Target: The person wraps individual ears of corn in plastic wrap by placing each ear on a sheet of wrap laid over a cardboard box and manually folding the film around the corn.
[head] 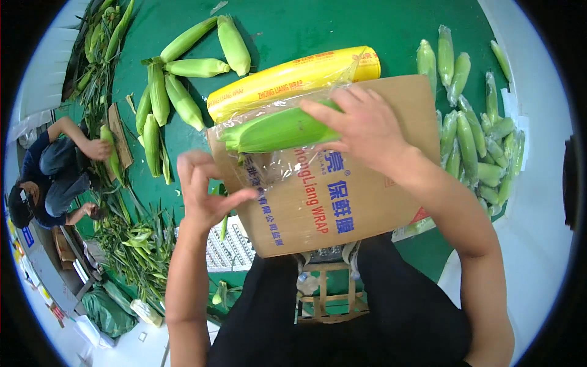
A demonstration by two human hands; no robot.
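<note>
A green ear of corn in its husk [284, 130] lies across clear plastic film [270, 167] spread over a cardboard sheet or box [380, 197]. My right hand [362, 124] grips the ear's right end, fingers over the top and thumb below. My left hand [199, 183], slightly blurred, is raised by the cardboard's left edge with thumb and fingers apart and nothing visible in it. Behind the ear is a yellow roll of cling film [293, 82] bearing red printing. From the roll, film runs down under the ear onto the cardboard.
Several unwrapped ears [183, 69] lie on the green surface [293, 27] at upper left. Many film-wrapped ears [467, 133] are heaped at right. A co-worker [55, 169] at left holds an ear beside a pile of husks [137, 247]. A white perforated panel [229, 247] lies near my legs.
</note>
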